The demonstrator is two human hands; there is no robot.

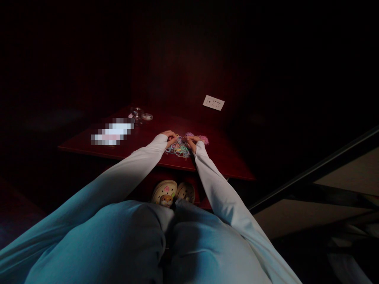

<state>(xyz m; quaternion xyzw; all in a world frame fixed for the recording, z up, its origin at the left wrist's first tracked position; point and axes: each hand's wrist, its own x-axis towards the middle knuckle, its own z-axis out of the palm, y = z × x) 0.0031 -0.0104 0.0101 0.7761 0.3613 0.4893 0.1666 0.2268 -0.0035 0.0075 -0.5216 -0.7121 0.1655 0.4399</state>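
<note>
A loose pile of small pastel hair ties [180,151] lies near the front edge of a dark red table. Above the pile's left side is my left hand [169,136], fingers pinched together, with a small yellowish hair tie [177,135] at their tips. My right hand [192,142] hovers at the pile's right side, its fingers also closed in a pinch; whatever they hold is too small and dark to make out. Just beyond that hand sit a fluffy pink piece [204,139] and a fluffy purple one [189,134]. The two hands are a short gap apart.
On the table's [85,146] left lies a bright, blurred-out rectangular object [114,132]. Behind it stands a clear jar [136,113] beside a round clear lid [147,116]. A white socket plate [213,102] is on the back wall. Below the table edge show cream clogs [164,192].
</note>
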